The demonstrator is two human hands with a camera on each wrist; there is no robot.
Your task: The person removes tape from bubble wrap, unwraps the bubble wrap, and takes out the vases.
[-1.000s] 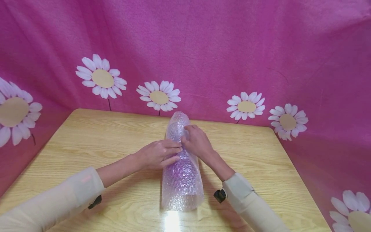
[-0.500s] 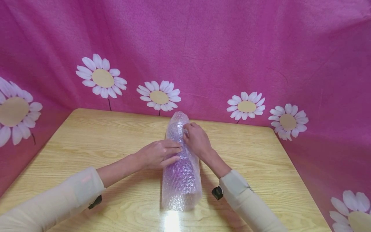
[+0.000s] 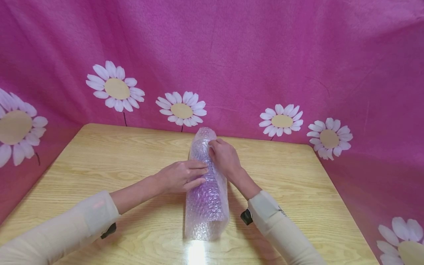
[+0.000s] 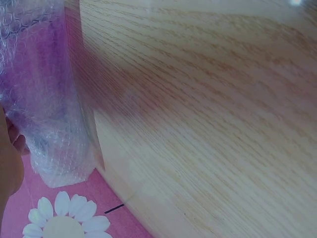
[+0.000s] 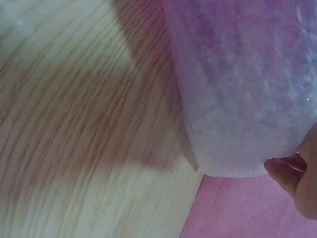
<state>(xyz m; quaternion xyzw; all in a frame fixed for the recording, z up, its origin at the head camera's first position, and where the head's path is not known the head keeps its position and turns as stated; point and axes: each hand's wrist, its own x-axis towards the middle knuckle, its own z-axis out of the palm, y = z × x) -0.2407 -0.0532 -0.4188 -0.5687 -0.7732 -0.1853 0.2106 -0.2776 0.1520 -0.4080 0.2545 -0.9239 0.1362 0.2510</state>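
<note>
A roll of clear bubble wrap (image 3: pixel 202 230) lies lengthwise on the table, round a purple thing (image 3: pixel 206 197) whose shape is blurred by the bubbles. My left hand (image 3: pixel 182 176) rests across the top of the roll from the left, fingers fairly straight and flat on it. Farther along, my right hand (image 3: pixel 226 158) pinches the edge of the wrap between thumb and fingers. The left wrist view has the wrapped bundle (image 4: pixel 54 144) along its left side. In the right wrist view the bubble wrap (image 5: pixel 237 124) fills the upper right, with fingertips (image 5: pixel 282 173) at its end.
The wooden table (image 3: pixel 132 147) ends just behind the roll's far end. A pink cloth (image 3: pixel 232 66) printed with large white daisies hangs behind and at both sides. Dark wrist cameras (image 3: pixel 246 217) hang under both sleeves.
My right hand and forearm have shifted slightly left, and the right side of the wrap has drawn in closer to the bundle. The left hand stays in place.
</note>
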